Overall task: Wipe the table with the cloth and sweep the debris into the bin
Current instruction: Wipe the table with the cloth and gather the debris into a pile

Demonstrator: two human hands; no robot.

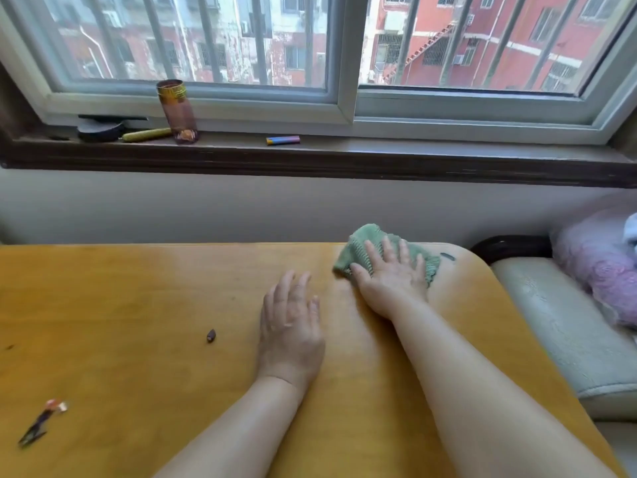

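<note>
A green cloth (358, 246) lies bunched near the far right corner of the yellow wooden table (138, 291). My right hand (391, 270) presses flat on the cloth with its fingers spread. To its left, my left hand (291, 326) rests palm down on the bare tabletop, fingers straight, holding nothing. A small dark scrap of debris (211, 335) lies left of my left hand. A dark clip with a scrap of wrapper (41, 422) lies near the front left. No bin is in view.
A dark window sill (344, 157) behind the table carries a tall brown cup (177, 112), a round black lid (100, 129), a yellow stick (146, 134) and a striped lighter (282, 140). A pale sofa arm (565, 326) with a purple pillow (599, 270) stands beside the table's right edge.
</note>
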